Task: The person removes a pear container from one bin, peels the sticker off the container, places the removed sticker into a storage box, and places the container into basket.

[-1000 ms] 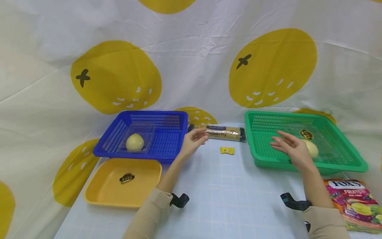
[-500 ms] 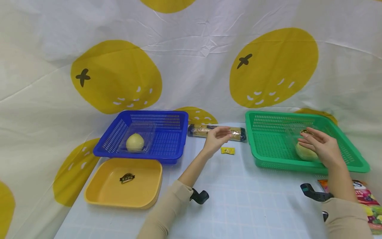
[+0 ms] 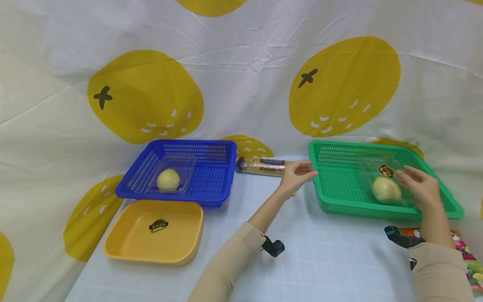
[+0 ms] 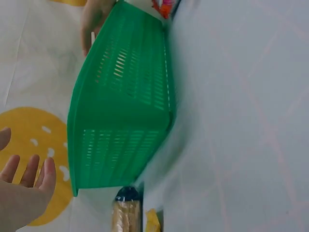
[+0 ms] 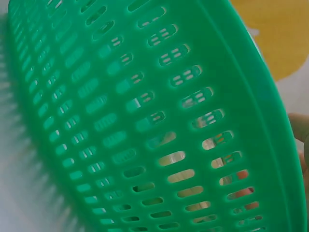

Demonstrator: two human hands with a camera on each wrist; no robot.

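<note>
A clear lidded plastic box [image 3: 366, 165] with a dark round label lies in the green basket [image 3: 339, 208]. Within or under it shows a pale yellow, onion-like round thing [image 3: 386, 190]. My right hand [image 3: 422, 191] is over the basket at the box's right side, fingers loosely bent; whether they touch the box cannot be seen. The basket wall hides most of this hand in the right wrist view. Beside the basket's left rim hovers my left hand [image 3: 296, 178], its fingers spread and holding nothing. It covers part of a spaghetti packet [image 3: 260, 166] and a small yellow wrapped sweet [image 3: 294, 194].
On the left stands a blue basket [image 3: 213, 198] with another clear box [image 3: 188, 167] and pale round thing [image 3: 168, 180]. In front is a yellow tray [image 3: 120, 245] bearing a dark label. A colourful sweets bag [image 3: 476, 272] lies partly under the right forearm.
My left hand has moved right, from the blue basket to the green basket's left rim. My right hand has shifted right across the clear box, uncovering the round thing.
</note>
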